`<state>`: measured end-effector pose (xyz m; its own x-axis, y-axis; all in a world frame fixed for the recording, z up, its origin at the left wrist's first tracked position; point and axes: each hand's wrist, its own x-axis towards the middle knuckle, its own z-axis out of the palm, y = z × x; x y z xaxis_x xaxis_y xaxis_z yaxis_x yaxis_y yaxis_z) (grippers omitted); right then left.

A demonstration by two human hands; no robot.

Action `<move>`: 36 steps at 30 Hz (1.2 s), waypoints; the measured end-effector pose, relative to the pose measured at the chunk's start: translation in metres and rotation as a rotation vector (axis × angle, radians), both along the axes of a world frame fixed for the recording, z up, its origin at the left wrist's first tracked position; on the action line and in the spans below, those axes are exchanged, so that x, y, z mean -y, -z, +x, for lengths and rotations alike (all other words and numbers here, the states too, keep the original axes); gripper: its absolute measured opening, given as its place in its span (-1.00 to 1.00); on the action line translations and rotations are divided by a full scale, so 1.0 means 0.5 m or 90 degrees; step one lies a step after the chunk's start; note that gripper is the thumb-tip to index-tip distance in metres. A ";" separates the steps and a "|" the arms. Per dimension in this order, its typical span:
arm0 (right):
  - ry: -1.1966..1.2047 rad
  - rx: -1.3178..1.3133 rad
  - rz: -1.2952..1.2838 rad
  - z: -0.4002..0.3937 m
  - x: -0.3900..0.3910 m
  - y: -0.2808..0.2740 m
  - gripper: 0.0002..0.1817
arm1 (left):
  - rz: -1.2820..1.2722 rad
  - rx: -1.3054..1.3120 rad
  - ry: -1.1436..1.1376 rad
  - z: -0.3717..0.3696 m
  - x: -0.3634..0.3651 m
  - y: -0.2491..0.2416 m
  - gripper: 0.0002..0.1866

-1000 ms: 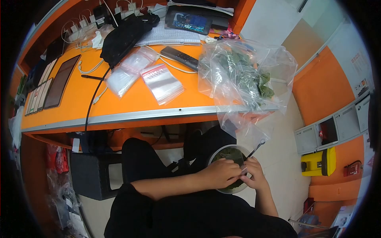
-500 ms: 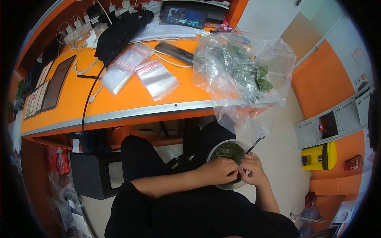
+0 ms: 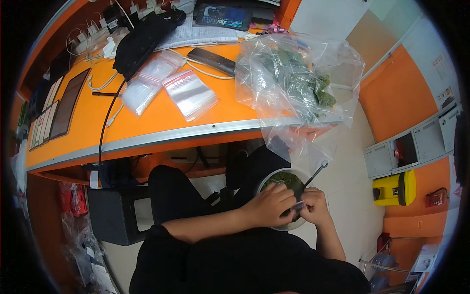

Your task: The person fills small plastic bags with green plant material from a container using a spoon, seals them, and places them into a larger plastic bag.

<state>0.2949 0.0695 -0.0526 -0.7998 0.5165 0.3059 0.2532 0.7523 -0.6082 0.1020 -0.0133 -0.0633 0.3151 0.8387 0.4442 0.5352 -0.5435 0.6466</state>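
Over a round white bowl (image 3: 260,184) of chopped green leaves (image 3: 285,179) on my lap, both hands are close together. My left hand (image 3: 273,203) has its fingers curled at a small, clear plastic piece (image 3: 297,206), perhaps a small bag. The fingers of my right hand (image 3: 313,205) are closed on the other side of that piece. A dark, thin-handled tool (image 3: 316,175) rises from the bowl beside my right hand. Whether my right hand also touches it cannot be told.
On the orange desk (image 3: 161,120) lie zip bags (image 3: 190,94), a remote (image 3: 211,61), a black pouch (image 3: 142,44) and a tablet (image 3: 71,103). A large clear bag of leaves (image 3: 298,78) overhangs the edge. A black stool (image 3: 115,215) stands left, a yellow bin (image 3: 395,190) right.
My left hand has lifted and turned slightly, its fingers more raised. The clear plastic piece shows more between the hands. The dark tool has shifted a little.
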 end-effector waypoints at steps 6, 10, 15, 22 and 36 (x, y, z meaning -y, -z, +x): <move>0.021 -0.044 -0.079 -0.003 -0.002 0.009 -0.86 | 0.075 -0.064 -0.021 0.014 -0.006 0.011 -0.19; 0.063 0.043 -0.098 0.003 -0.005 -0.009 -0.82 | 0.026 -0.018 -0.062 0.005 -0.022 0.000 -0.35; 0.167 -0.098 -0.266 0.008 0.017 -0.013 -0.93 | -0.007 0.029 -0.033 -0.003 -0.027 0.015 -0.39; 0.005 -0.092 0.148 0.002 0.017 -0.005 -0.79 | -0.018 0.013 -0.033 -0.005 -0.032 0.012 -0.36; -0.026 -0.103 -0.006 0.018 0.004 -0.001 -0.69 | -0.075 -0.030 0.013 -0.015 -0.029 -0.009 -0.30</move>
